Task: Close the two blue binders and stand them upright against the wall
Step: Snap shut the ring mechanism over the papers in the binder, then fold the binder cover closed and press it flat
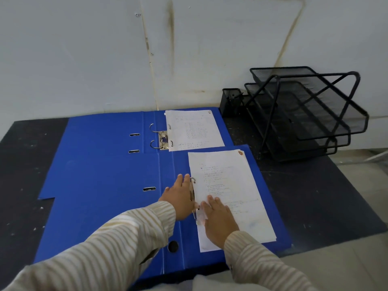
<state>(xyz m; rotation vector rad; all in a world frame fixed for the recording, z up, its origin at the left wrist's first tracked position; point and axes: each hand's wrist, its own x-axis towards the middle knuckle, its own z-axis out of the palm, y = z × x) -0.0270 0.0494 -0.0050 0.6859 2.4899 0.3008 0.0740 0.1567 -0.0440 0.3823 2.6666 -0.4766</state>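
Two blue binders lie open and flat on the dark desk. The near binder [105, 196] overlaps the front of the far binder [100, 131], which reaches the wall [84, 59]. Each holds white written sheets on its right half: near sheets [228, 185], far sheets [193, 129]. The far binder's metal rings [156, 136] stand open. My left hand [178, 196] lies flat over the near binder's ring mechanism, fingers spread. Beside it, my right hand [218, 219] presses flat on the near sheets by their punched edge. Neither hand grips anything.
A black mesh three-tier letter tray [304, 114] stands at the back right against the wall, with a small black mesh pen cup [231, 101] to its left. The dark desk [25, 164] shows left and right of the binders.
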